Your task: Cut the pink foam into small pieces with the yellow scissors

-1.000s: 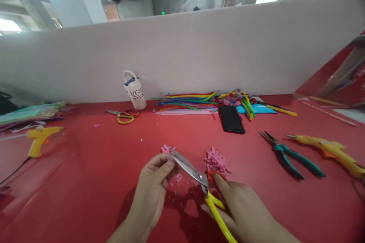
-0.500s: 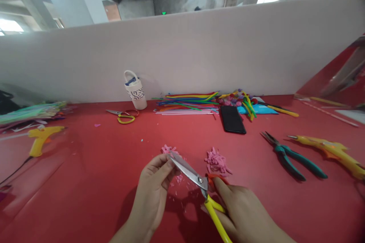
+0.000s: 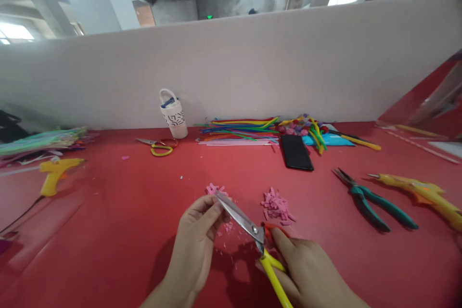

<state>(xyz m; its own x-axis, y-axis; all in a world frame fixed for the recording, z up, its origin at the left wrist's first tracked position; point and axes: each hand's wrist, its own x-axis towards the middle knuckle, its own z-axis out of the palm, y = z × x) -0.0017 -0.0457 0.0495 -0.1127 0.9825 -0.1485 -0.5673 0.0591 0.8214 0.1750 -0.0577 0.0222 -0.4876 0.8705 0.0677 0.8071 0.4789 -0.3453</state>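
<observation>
My right hand [image 3: 303,267] grips a pair of scissors [image 3: 240,216] with one yellow and one orange-red handle. The blades point up and to the left, lying almost together. At their tip, my left hand [image 3: 197,238] is pinched closed; whatever small piece its fingers hold is hidden by the fingers and blades. Just beyond the blade tips lies a heap of small pink strips [image 3: 215,188]. A second heap of pink strips [image 3: 277,207] sits right of the scissors. Tiny pink scraps [image 3: 227,227] are scattered on the red table beneath my hands.
Along the back stand a white tumbler [image 3: 175,118], spare scissors [image 3: 160,149], colourful pipe cleaners [image 3: 238,130] and a black phone [image 3: 296,152]. Green-handled pliers [image 3: 373,202] and a yellow glue gun [image 3: 418,190] lie right; another glue gun [image 3: 56,173] lies left. A white partition [image 3: 231,67] rises behind.
The whole view has shifted very slightly. Both hands and the scissors keep nearly the same pose, with the blades still at my left fingertips.
</observation>
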